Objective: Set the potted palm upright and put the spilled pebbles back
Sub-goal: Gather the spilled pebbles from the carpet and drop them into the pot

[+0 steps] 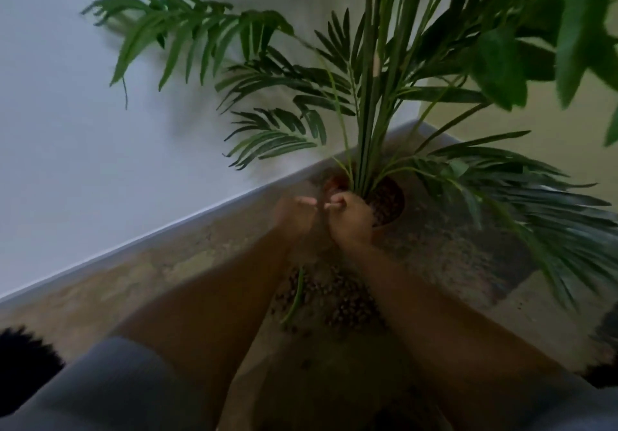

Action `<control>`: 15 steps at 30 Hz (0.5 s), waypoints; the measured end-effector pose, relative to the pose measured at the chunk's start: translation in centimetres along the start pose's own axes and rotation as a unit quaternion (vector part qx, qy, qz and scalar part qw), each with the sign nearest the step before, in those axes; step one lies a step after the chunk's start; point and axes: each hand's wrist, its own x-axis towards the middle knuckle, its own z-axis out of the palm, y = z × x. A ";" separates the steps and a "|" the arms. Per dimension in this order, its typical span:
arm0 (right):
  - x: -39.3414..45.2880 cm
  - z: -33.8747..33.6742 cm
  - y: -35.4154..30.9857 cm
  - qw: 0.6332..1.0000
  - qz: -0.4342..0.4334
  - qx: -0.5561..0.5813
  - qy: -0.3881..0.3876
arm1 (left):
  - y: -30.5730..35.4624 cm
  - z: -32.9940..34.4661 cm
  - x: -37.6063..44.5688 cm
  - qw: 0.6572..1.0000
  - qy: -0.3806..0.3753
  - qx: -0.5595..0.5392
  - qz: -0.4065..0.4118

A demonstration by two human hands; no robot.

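**Head view: palm upright in the corner, pebbles on the floor**

The tall green potted palm [371, 103] stands upright in its round terracotta pot [391, 210] at the corner of the white walls. The right hand [351, 220] is at the pot's near rim, its grip curled; blur hides what it holds. The left hand [294, 216], blurred, hovers just beside it, fingers loosely extended. Small brown spilled pebbles [337, 300] lie scattered on the mottled tan floor [167, 280] between the forearms, with a fallen green leaf strip [296, 297].

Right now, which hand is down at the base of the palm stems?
The right hand, curled at the stem base over the pot. The left hand hovers beside it, blurred, clear of the stems.
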 end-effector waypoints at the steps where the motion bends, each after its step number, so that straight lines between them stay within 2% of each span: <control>1: -0.2 0.6 0.6 1.000 0.001 -0.010 -0.025 | -0.9 -0.2 0.3 1.000 0.001 0.009 -0.010; 6: -0.8 2.6 2.7 0.985 0.007 -0.063 -0.159 | -4.4 -1.3 1.7 0.997 -0.023 0.069 -0.040; 11: -1.2 4.6 5.3 0.942 0.016 -0.143 -0.303 | -8.3 -2.2 1.8 0.989 -0.030 0.144 -0.005; 15: -1.3 5.9 7.2 0.911 0.038 -0.160 -0.377 | -10.3 -2.5 1.2 0.973 -0.066 0.218 -0.035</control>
